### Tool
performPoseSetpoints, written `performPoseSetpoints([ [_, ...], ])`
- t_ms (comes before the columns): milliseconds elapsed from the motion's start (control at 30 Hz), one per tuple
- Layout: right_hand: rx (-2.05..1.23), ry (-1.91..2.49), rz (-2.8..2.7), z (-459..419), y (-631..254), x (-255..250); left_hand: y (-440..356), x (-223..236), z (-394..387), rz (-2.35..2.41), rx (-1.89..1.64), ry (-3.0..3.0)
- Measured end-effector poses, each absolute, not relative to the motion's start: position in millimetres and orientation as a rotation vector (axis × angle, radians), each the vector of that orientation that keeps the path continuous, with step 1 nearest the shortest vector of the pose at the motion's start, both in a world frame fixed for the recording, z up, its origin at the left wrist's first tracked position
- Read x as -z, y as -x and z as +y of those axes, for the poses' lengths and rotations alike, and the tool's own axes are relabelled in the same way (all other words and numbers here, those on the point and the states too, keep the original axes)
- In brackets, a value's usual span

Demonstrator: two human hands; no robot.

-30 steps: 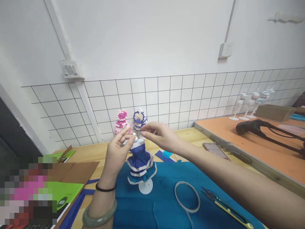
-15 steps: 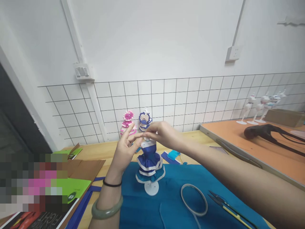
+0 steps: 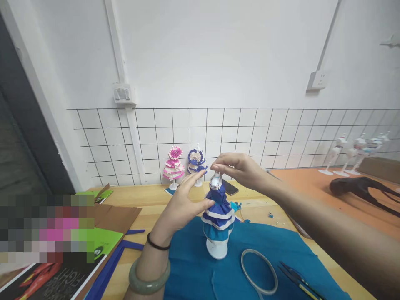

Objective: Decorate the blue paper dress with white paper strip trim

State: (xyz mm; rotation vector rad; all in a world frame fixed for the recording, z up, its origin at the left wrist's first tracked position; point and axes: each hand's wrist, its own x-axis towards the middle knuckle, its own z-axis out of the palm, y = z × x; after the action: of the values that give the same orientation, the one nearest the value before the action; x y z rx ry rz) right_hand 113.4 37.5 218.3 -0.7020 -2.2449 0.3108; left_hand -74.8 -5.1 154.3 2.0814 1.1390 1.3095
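currently, dressed form: a small dress form [image 3: 216, 182] stands upright, or nearly so, on its round white base [image 3: 217, 250], set on a teal cloth [image 3: 190, 250]; it wears a dress [image 3: 218, 208] of dark blue and teal ruffles with white edging.
left hand: the left hand [image 3: 183, 206] is wide, thumb well apart from the fingers, at the left side of the form; the thumb tip overlaps the bodice, though i cannot tell if it presses there.
right hand: the right hand [image 3: 239, 166] is over the form's top, thumb and fingertips narrow and close together near the neck; i cannot tell whether they pinch anything.
left wrist: a black band [image 3: 158, 243] and, lower, a green bangle [image 3: 149, 280].
on the cloth: a pale ring [image 3: 250, 251] lies to the right of the base, with thread snips [image 3: 300, 281] beyond it.
behind the form: a phone [image 3: 230, 187] lies on the wooden tabletop [image 3: 150, 200]; a pink form [image 3: 174, 164] and a blue-and-cream form [image 3: 196, 157] stand by the tiled wall [image 3: 215, 133].
left edge: dark blue strips [image 3: 108, 268] lie beside a printed packet [image 3: 65, 273].
right edge: white forms [image 3: 337, 151] stand on an orange surface [image 3: 300, 183].
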Motion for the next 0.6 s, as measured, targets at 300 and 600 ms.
performPoseSetpoints([
  [300,-0.271,0.659,-2.296,30.0,-109.7,-216.0,68.2,-151.7,-6.2,1.24,-1.31,-2.248],
  [600,-0.284,0.666,-2.287,17.5,-122.8,-221.4,64.2,-161.1,-19.9,1.225,-1.272,-2.429],
])
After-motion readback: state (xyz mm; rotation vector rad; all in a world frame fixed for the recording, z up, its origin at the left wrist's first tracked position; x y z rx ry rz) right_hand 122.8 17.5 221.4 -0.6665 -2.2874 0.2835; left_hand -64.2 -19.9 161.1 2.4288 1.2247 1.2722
